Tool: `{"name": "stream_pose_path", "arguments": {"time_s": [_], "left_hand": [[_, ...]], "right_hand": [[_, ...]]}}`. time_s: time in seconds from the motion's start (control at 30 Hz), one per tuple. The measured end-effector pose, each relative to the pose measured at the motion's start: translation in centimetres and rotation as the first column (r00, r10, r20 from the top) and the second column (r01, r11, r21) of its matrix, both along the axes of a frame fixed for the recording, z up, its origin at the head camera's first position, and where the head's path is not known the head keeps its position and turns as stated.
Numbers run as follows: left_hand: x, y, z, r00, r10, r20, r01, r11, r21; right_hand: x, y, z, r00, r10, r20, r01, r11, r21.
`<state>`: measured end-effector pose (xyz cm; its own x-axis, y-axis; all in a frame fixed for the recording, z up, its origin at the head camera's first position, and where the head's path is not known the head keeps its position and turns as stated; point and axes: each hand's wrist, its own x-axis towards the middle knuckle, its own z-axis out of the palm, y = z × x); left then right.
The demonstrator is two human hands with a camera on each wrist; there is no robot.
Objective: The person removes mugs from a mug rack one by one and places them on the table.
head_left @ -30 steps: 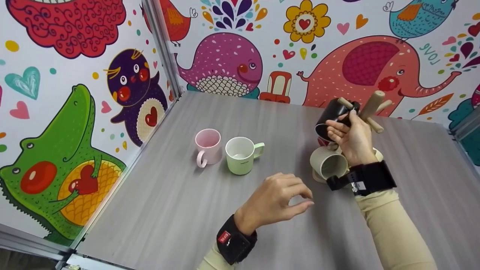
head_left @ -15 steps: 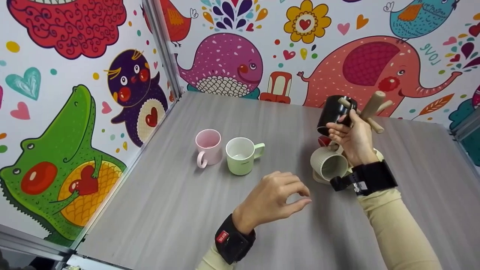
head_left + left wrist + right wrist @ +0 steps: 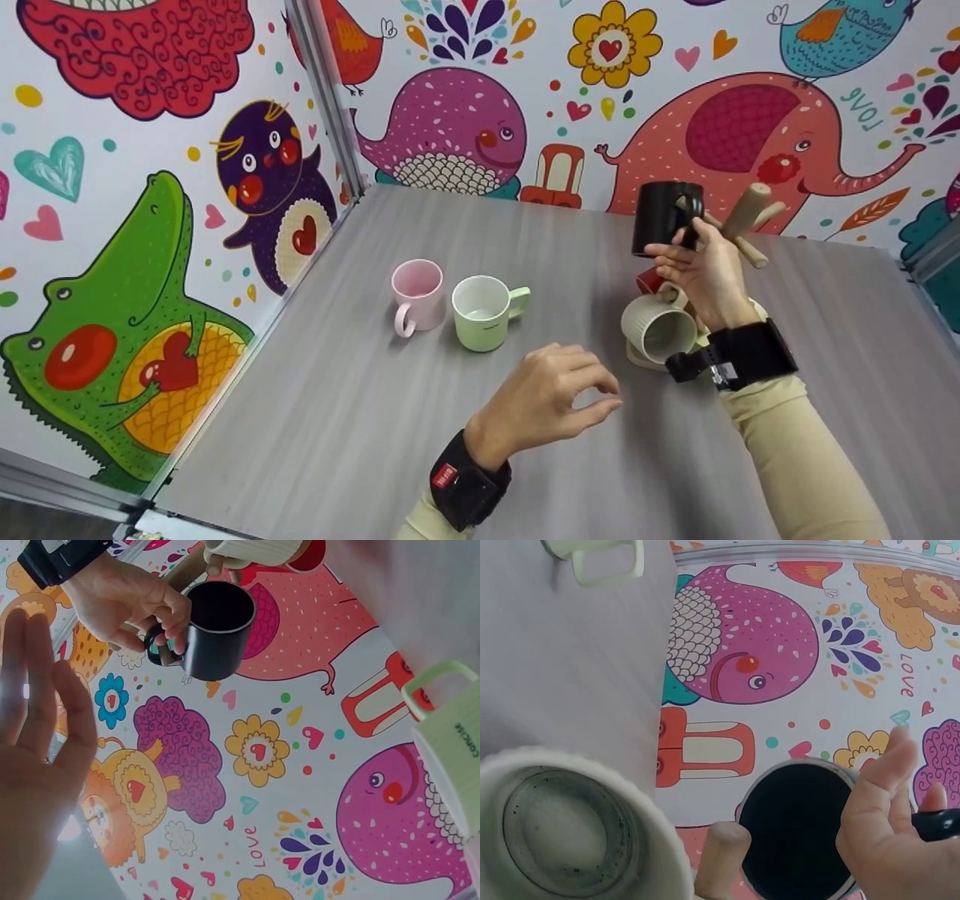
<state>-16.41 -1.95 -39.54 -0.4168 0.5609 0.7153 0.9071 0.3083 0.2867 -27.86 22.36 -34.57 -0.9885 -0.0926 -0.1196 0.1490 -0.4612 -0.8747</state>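
My right hand (image 3: 709, 274) pinches the handle of a black mug (image 3: 664, 217). The mug hangs nearly upright beside the upper pegs of a wooden mug tree (image 3: 750, 206); a peg end shows at its handle, but whether it passes through is unclear. Lower on the tree, a ribbed cream mug (image 3: 658, 328) hangs sideways by its handle, its mouth toward the viewer. Part of a red mug (image 3: 649, 280) shows behind it. My left hand (image 3: 551, 397) hovers over the table with loosely bent fingers, holding nothing. The right wrist view looks into the black mug's dark inside (image 3: 799, 832).
A pink mug (image 3: 418, 294) and a light green mug (image 3: 481, 312) stand upright on the grey table (image 3: 337, 420), left of the tree. Cartoon-printed walls (image 3: 450, 127) close off the back and left side. The tree's base is mostly hidden by the right arm.
The black mug has turned from a slant to nearly upright and risen slightly, with my right hand still on its handle. My left hand has barely moved.
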Motion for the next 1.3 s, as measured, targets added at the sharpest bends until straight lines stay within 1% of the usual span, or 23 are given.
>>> {"name": "stream_pose_path", "arguments": {"time_s": [0.33, 0.6, 0.8, 1.1, 1.3], "left_hand": [[0.1, 0.1, 0.2, 1.0, -0.006, 0.013, 0.006, 1.0, 0.0], [0.1, 0.1, 0.1, 1.0, 0.002, 0.016, -0.002, 1.0, -0.015], [0.1, 0.1, 0.1, 1.0, 0.011, 0.012, -0.011, 1.0, -0.02], [0.4, 0.4, 0.3, 1.0, -0.005, -0.012, 0.005, 1.0, -0.03], [0.5, 0.7, 0.6, 0.999, -0.005, -0.036, 0.004, 0.999, -0.035]], "right_hand": [[-0.4, 0.5, -0.2, 0.998, 0.061, -0.026, -0.058, 0.991, 0.12], [-1.2, 0.9, 0.1, 0.995, 0.081, -0.062, -0.065, 0.971, 0.23], [-1.5, 0.6, 0.3, 0.992, 0.097, -0.078, -0.072, 0.957, 0.28], [-0.3, 0.4, -1.1, 0.982, 0.127, -0.141, -0.076, 0.943, 0.324], [1.1, 0.6, -1.6, 0.969, 0.128, -0.212, -0.064, 0.956, 0.285]]}}
